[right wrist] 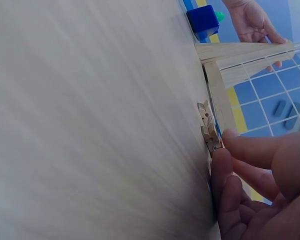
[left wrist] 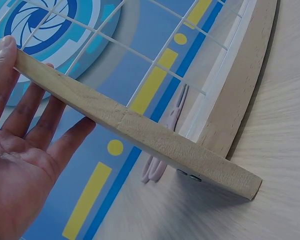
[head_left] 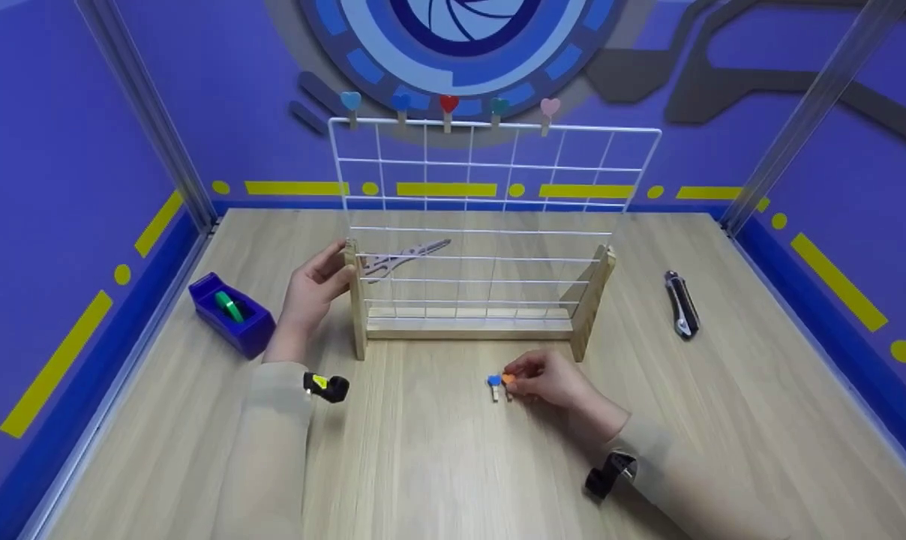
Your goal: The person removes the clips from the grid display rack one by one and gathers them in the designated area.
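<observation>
My left hand [head_left: 308, 291] holds the left wooden post [left wrist: 132, 122] of a white wire grid rack [head_left: 490, 180], thumb on one side and fingers on the other. In front of the rack, my right hand [head_left: 554, 377] pinches an orange heart clothespin [head_left: 508, 379] between thumb and fingertips, low at the tabletop. Right beside it lies a blue heart clothespin [head_left: 495, 386]. The right wrist view shows the wooden clothespins [right wrist: 206, 117] close together, partly hidden by the fingers. Along the rack's top wire stand several heart clothespins, among them a red one [head_left: 448, 106] and a pink one [head_left: 549, 111].
A purple tape dispenser [head_left: 232, 319] with green tape sits left of my left hand. Scissors [head_left: 408, 257] lie behind the rack near its left post. A box cutter [head_left: 681, 306] lies on the right. Blue patterned walls [head_left: 63, 150] enclose the wooden table [head_left: 423, 465].
</observation>
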Motion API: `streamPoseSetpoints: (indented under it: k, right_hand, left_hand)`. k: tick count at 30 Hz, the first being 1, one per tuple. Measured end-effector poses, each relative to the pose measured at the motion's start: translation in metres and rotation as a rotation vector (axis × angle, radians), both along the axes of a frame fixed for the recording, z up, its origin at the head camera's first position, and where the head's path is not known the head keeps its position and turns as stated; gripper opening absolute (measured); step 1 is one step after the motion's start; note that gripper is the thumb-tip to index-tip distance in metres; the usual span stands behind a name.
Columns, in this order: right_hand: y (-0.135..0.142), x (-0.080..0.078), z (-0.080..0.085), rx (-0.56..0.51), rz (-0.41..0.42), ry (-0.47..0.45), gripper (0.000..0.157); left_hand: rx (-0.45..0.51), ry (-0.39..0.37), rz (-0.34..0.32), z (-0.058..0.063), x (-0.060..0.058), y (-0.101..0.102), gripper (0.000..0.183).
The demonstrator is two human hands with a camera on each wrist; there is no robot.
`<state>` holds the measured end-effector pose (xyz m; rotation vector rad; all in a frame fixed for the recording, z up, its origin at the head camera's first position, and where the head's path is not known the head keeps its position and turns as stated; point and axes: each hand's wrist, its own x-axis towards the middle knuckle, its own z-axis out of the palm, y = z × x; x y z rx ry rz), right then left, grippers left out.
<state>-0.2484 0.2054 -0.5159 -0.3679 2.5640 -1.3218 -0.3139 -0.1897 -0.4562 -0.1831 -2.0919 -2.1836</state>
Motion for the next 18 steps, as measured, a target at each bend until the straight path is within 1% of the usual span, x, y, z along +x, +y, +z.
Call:
streamPoseSetpoints:
  k: [5, 7, 9, 13, 18]
  right_hand:
    - [0.006, 0.002, 0.008, -0.017, -0.008, -0.034, 0.024]
    - [0.008, 0.002, 0.013, -0.014, -0.028, -0.035, 0.025]
    - [0.010, 0.002, 0.020, -0.017, -0.037, -0.017, 0.025]
    - [0.015, 0.001, 0.040, -0.031, -0.032, 0.027, 0.026]
    - [0.024, 0.000, 0.070, -0.056, -0.038, 0.065, 0.024]
  left_hand:
    - [-0.024, -0.011, -0.005, 0.001, 0.000, 0.000, 0.057]
    - [-0.026, -0.010, -0.008, 0.001, 0.000, 0.000, 0.058]
    - [-0.029, -0.010, -0.006, 0.002, 0.000, 0.000, 0.058]
    - [-0.037, -0.017, 0.001, 0.002, 0.000, 0.000, 0.058]
    - [-0.041, -0.018, 0.000, 0.001, 0.000, 0.000, 0.058]
